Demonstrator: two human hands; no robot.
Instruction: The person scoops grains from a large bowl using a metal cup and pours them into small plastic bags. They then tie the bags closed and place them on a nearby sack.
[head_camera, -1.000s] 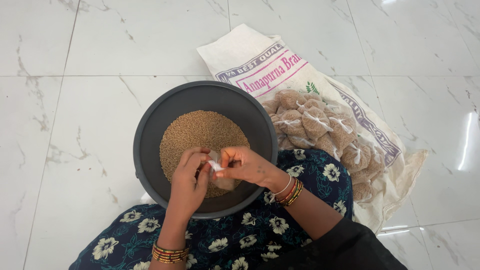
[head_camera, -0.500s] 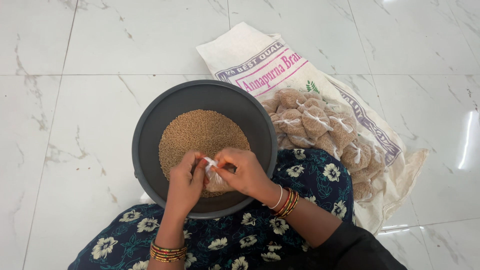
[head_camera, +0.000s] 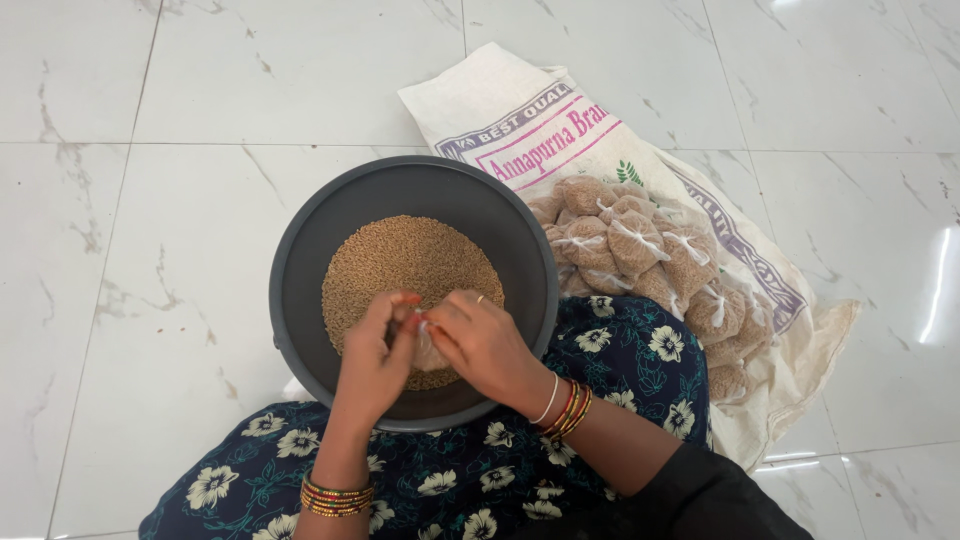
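Both grips were pinched together on one thing: the left hand (head_camera: 375, 350) and the right hand (head_camera: 482, 342) met fingertip to fingertip over a small clear packet (head_camera: 428, 350) of brown grain, closing on its gathered neck, where a bit of white tie showed between the fingers. The packet hung directly beneath the meeting point, its body dropping toward the person and mostly hidden by the right palm, so its long axis ran roughly from the pinch down toward the lap. Neither hand was clearly nearer; each held one side of the neck. Just beyond the grip, away from the person, lay the loose grain heap (head_camera: 405, 265) in the round grey basin (head_camera: 300, 290), which rested partly on the flowered lap and partly on the marble floor (head_camera: 150, 200). Well off to the right of the grip, a pile of tied grain packets (head_camera: 640, 250) sat on a printed white sack (head_camera: 500, 110), apart from both hands.
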